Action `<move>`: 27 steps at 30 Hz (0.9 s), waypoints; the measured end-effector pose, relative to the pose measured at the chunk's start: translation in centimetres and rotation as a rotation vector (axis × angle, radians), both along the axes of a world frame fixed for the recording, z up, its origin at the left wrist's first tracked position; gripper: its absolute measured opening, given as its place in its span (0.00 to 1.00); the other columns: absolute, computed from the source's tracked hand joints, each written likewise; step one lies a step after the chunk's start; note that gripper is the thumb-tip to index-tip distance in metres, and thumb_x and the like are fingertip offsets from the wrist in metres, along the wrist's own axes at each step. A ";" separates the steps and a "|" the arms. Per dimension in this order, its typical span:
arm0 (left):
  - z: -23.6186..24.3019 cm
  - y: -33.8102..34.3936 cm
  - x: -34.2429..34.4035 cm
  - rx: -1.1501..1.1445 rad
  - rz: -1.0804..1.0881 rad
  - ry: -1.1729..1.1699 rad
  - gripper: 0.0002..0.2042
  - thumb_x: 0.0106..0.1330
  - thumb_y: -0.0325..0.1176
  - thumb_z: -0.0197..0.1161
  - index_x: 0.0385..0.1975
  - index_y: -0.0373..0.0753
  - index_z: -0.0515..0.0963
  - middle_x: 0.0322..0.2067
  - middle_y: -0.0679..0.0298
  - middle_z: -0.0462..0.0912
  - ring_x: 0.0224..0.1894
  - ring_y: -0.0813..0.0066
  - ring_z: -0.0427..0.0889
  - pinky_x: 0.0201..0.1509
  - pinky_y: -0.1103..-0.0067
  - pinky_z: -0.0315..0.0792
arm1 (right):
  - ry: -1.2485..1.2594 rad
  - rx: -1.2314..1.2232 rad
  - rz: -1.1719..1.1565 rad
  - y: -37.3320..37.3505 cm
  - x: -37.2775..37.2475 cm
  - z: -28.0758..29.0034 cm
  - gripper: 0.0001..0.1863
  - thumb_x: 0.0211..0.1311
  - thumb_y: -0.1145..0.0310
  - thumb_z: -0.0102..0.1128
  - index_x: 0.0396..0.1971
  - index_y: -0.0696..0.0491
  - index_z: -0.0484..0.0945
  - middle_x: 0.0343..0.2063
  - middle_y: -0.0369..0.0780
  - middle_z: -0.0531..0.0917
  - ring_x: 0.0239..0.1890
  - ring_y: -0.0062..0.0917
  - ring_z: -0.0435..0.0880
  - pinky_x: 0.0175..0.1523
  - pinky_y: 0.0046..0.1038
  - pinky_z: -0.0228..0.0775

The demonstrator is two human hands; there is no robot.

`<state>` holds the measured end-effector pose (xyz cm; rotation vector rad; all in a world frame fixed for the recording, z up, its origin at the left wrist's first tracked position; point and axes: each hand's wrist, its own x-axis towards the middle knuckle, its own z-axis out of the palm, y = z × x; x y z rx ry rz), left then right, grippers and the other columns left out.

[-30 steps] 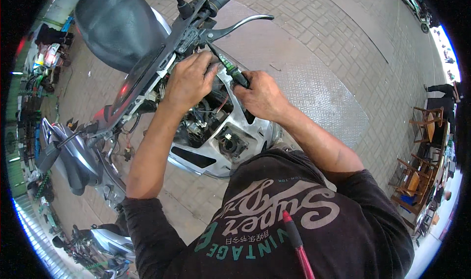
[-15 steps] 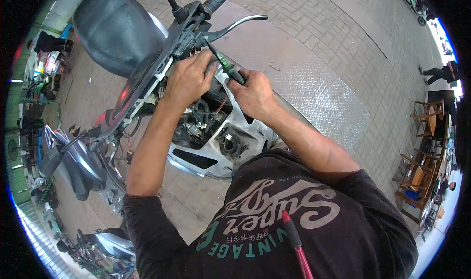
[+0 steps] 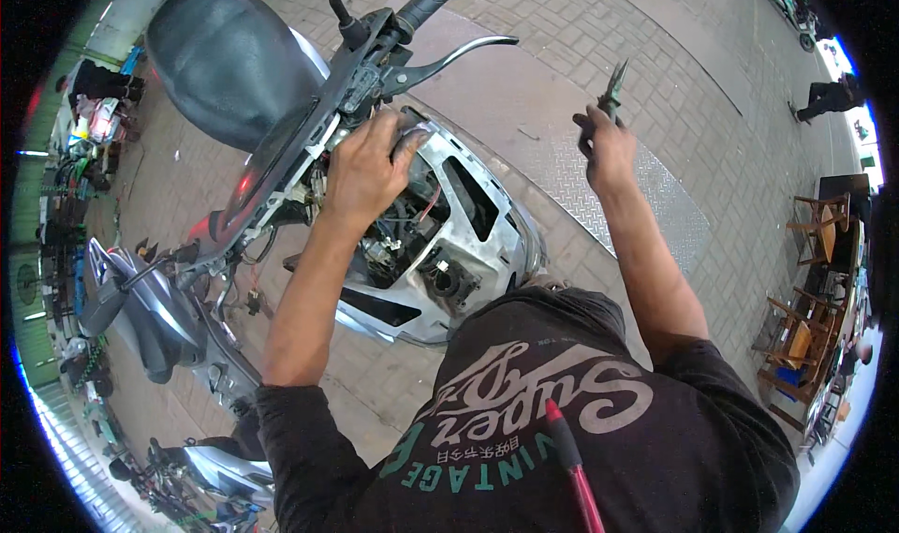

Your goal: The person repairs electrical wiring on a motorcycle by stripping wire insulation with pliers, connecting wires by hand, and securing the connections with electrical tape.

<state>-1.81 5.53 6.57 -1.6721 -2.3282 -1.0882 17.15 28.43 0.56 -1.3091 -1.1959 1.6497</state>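
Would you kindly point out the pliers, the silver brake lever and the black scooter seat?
pliers [image 3: 613,85], head view, on the metal nose above the right hand.
silver brake lever [image 3: 459,55], head view, mid-blade.
black scooter seat [image 3: 229,60], head view, middle of the cushion.

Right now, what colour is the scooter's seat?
Dark grey, almost black. The seat shows best at the upper left of the head view.

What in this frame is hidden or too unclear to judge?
- Head view: what the left hand grips inside the scooter's fairing, covered by its fingers.
- Pliers in the right hand: jaws too small to tell open or closed.
- Red tool: cut off by the lower edge.
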 end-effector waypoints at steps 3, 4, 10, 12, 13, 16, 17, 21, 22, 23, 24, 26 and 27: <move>0.4 -0.3 0.3 -0.005 0.027 -0.050 0.10 0.59 0.32 0.60 0.37 0.34 0.73 0.32 0.51 0.80 0.35 0.53 0.81 0.39 0.69 0.73 | -0.223 0.053 0.095 -0.3 1.6 -1.7 0.18 0.51 0.65 0.60 0.40 0.60 0.75 0.30 0.43 0.81 0.35 0.27 0.76 0.43 0.28 0.64; 0.8 -0.4 0.5 0.001 0.035 -0.048 0.10 0.59 0.31 0.60 0.37 0.34 0.73 0.31 0.51 0.80 0.35 0.54 0.81 0.39 0.69 0.73 | -0.299 0.049 0.129 -0.6 2.0 -2.3 0.22 0.48 0.63 0.61 0.42 0.62 0.76 0.31 0.45 0.82 0.40 0.30 0.78 0.50 0.32 0.65; 1.2 -2.0 2.2 0.054 0.144 0.189 0.15 0.59 0.28 0.57 0.46 0.33 0.70 0.47 0.46 0.72 0.49 0.51 0.73 0.49 0.63 0.68 | -0.540 0.361 0.431 -4.5 3.3 -3.2 0.16 0.49 0.61 0.58 0.26 0.62 0.77 0.17 0.45 0.77 0.24 0.29 0.77 0.34 0.32 0.67; 0.2 -2.8 4.0 0.143 0.212 0.264 0.21 0.57 0.26 0.57 0.51 0.33 0.65 0.58 0.45 0.60 0.58 0.52 0.64 0.55 0.59 0.62 | -0.553 0.351 0.464 -5.1 3.5 -3.2 0.16 0.50 0.61 0.58 0.26 0.62 0.76 0.16 0.45 0.76 0.23 0.29 0.76 0.33 0.32 0.66; -0.8 -3.8 5.0 0.214 0.193 0.262 0.20 0.56 0.26 0.58 0.50 0.33 0.67 0.55 0.46 0.63 0.56 0.53 0.66 0.54 0.61 0.63 | -0.600 0.362 0.495 -5.4 3.5 -2.9 0.16 0.50 0.61 0.58 0.25 0.62 0.76 0.16 0.45 0.75 0.22 0.29 0.75 0.32 0.32 0.66; -4.1 -6.7 7.3 0.237 0.075 0.207 0.16 0.52 0.25 0.59 0.43 0.34 0.72 0.44 0.51 0.73 0.49 0.59 0.72 0.52 0.65 0.64 | -0.609 0.329 0.550 -5.5 3.5 -2.8 0.15 0.50 0.62 0.58 0.25 0.62 0.75 0.15 0.45 0.75 0.21 0.28 0.73 0.31 0.31 0.66; -5.0 -7.2 7.8 0.118 -0.013 0.153 0.13 0.51 0.24 0.59 0.39 0.35 0.75 0.39 0.55 0.77 0.47 0.63 0.74 0.51 0.67 0.65 | -0.593 0.304 0.562 -5.6 3.7 -2.9 0.15 0.51 0.62 0.58 0.24 0.62 0.75 0.15 0.45 0.74 0.21 0.28 0.73 0.31 0.31 0.66; -6.0 -4.7 8.8 -0.136 -0.144 0.098 0.10 0.50 0.22 0.58 0.33 0.36 0.77 0.35 0.60 0.80 0.42 0.65 0.77 0.50 0.69 0.66 | -0.637 0.268 0.615 -4.9 4.6 -3.8 0.15 0.50 0.62 0.58 0.27 0.62 0.76 0.16 0.44 0.75 0.21 0.27 0.72 0.32 0.31 0.66; -5.6 -3.8 8.6 -0.162 -0.157 0.108 0.10 0.49 0.23 0.58 0.33 0.36 0.77 0.35 0.61 0.80 0.42 0.66 0.77 0.50 0.70 0.65 | -0.638 0.247 0.609 -5.1 4.7 -3.5 0.16 0.50 0.62 0.59 0.28 0.62 0.76 0.16 0.44 0.75 0.22 0.27 0.73 0.32 0.31 0.66; -5.2 -3.0 8.2 -0.187 -0.170 0.118 0.11 0.48 0.23 0.58 0.33 0.36 0.77 0.36 0.61 0.80 0.41 0.67 0.76 0.51 0.70 0.65 | -0.639 0.226 0.603 -5.1 4.7 -3.4 0.16 0.50 0.62 0.59 0.29 0.62 0.76 0.16 0.44 0.75 0.22 0.27 0.73 0.32 0.31 0.66; -5.0 -2.5 7.9 -0.237 -0.194 0.131 0.12 0.48 0.26 0.59 0.35 0.36 0.77 0.40 0.59 0.79 0.45 0.64 0.75 0.53 0.70 0.64 | -0.638 0.196 0.596 -5.3 4.7 -3.5 0.16 0.50 0.62 0.59 0.29 0.62 0.77 0.17 0.44 0.76 0.22 0.28 0.73 0.33 0.31 0.66; -5.7 -1.1 6.9 -0.340 -0.114 0.335 0.15 0.48 0.28 0.60 0.38 0.35 0.77 0.43 0.58 0.77 0.49 0.63 0.72 0.56 0.67 0.61 | -0.636 0.134 0.580 -5.5 4.6 -3.7 0.16 0.50 0.63 0.59 0.31 0.62 0.77 0.18 0.45 0.77 0.22 0.28 0.74 0.33 0.31 0.66; -6.3 -0.3 6.3 -0.390 -0.074 0.440 0.17 0.48 0.29 0.61 0.40 0.35 0.77 0.45 0.57 0.76 0.51 0.62 0.71 0.57 0.66 0.60 | -0.622 0.168 0.575 -5.5 4.8 -4.1 0.15 0.50 0.62 0.60 0.27 0.61 0.76 0.16 0.42 0.74 0.21 0.26 0.71 0.31 0.30 0.64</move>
